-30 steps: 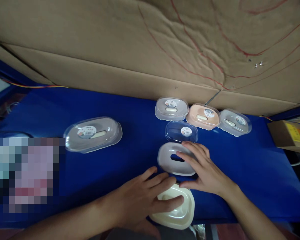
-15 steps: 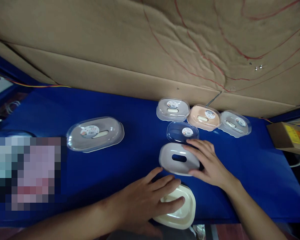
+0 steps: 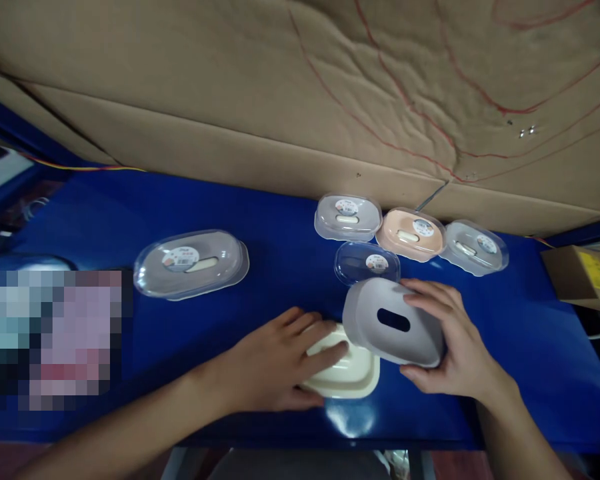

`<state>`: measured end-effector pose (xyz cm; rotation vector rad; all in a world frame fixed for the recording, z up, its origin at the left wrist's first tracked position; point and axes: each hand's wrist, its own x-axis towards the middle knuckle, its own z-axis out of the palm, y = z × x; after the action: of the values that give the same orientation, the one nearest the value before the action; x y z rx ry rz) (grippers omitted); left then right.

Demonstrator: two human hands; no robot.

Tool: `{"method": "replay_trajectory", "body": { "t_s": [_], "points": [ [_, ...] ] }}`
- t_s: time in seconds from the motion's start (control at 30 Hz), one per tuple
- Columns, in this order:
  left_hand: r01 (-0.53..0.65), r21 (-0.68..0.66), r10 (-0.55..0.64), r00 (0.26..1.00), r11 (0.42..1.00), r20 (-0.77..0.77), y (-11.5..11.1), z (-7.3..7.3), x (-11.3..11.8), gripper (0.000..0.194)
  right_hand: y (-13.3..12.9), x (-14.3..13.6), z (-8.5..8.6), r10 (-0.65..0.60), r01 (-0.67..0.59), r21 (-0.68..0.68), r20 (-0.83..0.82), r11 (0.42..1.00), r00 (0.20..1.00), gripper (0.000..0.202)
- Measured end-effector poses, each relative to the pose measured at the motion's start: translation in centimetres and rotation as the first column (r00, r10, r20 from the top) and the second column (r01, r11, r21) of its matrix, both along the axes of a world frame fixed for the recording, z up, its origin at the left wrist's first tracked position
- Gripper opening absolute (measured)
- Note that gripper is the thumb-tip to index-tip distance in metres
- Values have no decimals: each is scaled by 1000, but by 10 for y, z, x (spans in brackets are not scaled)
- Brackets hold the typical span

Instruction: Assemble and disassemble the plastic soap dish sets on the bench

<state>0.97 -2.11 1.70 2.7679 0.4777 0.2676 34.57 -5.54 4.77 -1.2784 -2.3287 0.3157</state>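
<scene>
Lower centre of the frame: my right hand [image 3: 455,350] grips a grey oval plastic insert with a slotted hole [image 3: 393,322], fingers curled over its far edge and thumb under its near edge, so that the piece is lifted and tilted with its left rim hanging over the right end of a cream rounded-rectangular plastic tray [image 3: 343,370]. My left hand [image 3: 275,363] lies flat and open on that cream tray, fingers spread across its top and pressing it to the blue table surface [image 3: 105,220]; it clamps nothing. The two hands are apart, though near each other. I judge the step in hand to be the fitting of the grey insert into the cream tray. The next move, as I read it, calls for drawing the left fingers clear of the tray's opening, levelling the insert and lining its outline up with the tray's rim before seating it. Just behind the insert, in the centre of the frame, lies a clear oval lid with a round sticker [image 3: 367,263]. Behind it, in a row along the cardboard wall [image 3: 280,80], stand three closed boxes: grey [image 3: 349,217], peach [image 3: 413,233] and grey [image 3: 475,247]. Left of centre sits a larger clear-lidded grey box [image 3: 191,263].
</scene>
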Motion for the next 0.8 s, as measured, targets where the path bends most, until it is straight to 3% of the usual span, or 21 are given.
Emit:
{"method": "replay_trajectory", "body": {
  "t_s": [0.1,0.2,0.37,0.57,0.7,0.8],
  "points": [
    [-111,-111,114,993,988,19,10,-3,-1,86,-3,-3,3,46,-45,-31,12,999,999,78],
    [-228,-284,249,968,932,39,13,-8,-1,84,-6,-12,0,87,-86,-76,21,993,996,74],
    [-261,-462,352,928,847,119,11,-17,4,84,-9,-27,-6,127,-120,-106,59,987,990,70],
    [-248,-499,397,892,830,216,8,-24,6,98,-8,-30,-5,132,-126,-55,105,990,986,68],
    [-224,-468,370,896,855,247,6,-29,5,121,-8,-31,-7,134,-129,-48,131,990,982,61],
    [-209,-441,341,907,873,246,3,-32,5,126,-8,-34,-13,147,-139,-65,133,988,980,59]
  ]
}}
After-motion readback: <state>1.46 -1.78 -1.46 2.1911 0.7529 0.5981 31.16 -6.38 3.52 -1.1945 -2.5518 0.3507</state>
